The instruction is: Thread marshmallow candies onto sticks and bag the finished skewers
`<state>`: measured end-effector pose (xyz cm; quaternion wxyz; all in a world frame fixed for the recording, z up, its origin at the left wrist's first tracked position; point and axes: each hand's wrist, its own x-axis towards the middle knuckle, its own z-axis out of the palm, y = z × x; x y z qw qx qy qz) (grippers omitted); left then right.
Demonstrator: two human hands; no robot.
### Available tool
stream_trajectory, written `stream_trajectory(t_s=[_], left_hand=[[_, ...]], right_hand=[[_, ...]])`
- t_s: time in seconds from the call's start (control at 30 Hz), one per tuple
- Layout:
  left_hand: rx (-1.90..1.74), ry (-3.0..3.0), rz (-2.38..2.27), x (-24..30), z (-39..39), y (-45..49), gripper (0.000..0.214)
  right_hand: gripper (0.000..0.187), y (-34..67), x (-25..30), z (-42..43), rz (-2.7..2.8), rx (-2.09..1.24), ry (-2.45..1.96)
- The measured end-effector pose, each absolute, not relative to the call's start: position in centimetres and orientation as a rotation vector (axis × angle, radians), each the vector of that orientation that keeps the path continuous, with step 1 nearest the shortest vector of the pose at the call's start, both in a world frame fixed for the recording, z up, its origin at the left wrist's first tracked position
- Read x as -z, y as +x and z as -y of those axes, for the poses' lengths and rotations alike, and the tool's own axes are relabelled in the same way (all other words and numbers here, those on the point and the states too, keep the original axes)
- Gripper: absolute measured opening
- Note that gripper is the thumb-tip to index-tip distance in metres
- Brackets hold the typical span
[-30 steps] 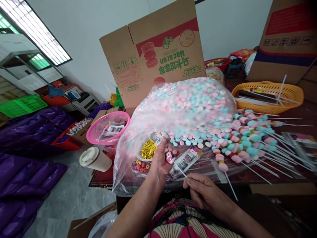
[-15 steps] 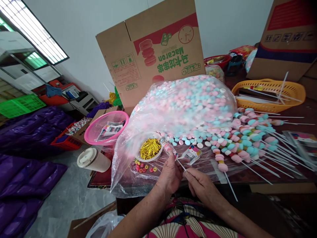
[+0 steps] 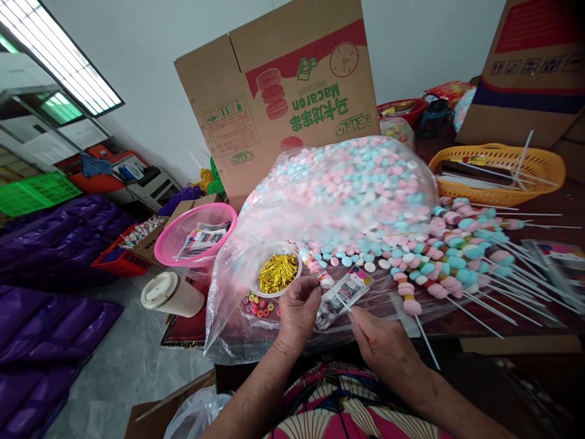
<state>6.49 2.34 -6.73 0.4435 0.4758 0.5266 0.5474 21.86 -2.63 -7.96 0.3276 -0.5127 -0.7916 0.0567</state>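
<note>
- A short skewer of sweets (image 3: 315, 267), with soft, rounded pieces in pink, white and orange, is held over the table, in front of the big bag and just right of the bowl.
- Its thin white stick (image 3: 346, 305) is pinched near the lower end by the right hand (image 3: 379, 338), whose fingers are curled closed.
- The left hand (image 3: 299, 308) is held half-curled beside the lower end of the sweets; whether anything is gripped by it cannot be told.
- Smooth pink, blue and white discs are piled in the clear, wrinkled plastic bag (image 3: 338, 183), and some are spilled at its mouth.
- Shiny gold strips (image 3: 278, 273) are heaped in a round white bowl (image 3: 274, 295); small coloured rings (image 3: 260, 310) are scattered beside it, partly covered by the left hand.
- Flat, glossy printed packets (image 3: 354, 286) are laid beneath the stick, partly hidden by it.
- At the right, more skewers (image 3: 452, 256) are stacked before a yellow slotted basket (image 3: 498, 196).
- The view behind the bag is blocked by a cardboard box (image 3: 228, 110).
</note>
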Motion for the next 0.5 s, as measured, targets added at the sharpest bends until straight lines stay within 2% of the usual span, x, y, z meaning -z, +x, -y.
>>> stream_trajectory(t_s=[0.13, 0.33, 0.5], left_hand=[[-1.435, 1.211, -1.333, 6.73, -2.42, 6.38, 0.018], [-1.419, 1.451, -1.392, 6.12, -1.8, 5.93, 0.017], [-1.359, 1.337, -1.425, 5.98, -2.03, 5.85, 0.009]], right_hand=[[0.025, 21.83, 7.87, 2.87, 2.075, -0.112, -1.341], [0.025, 21.8, 8.05, 2.99, 2.087, 0.141, -1.336], [0.024, 21.89, 8.2, 3.22, 2.111, 0.391, -1.273]])
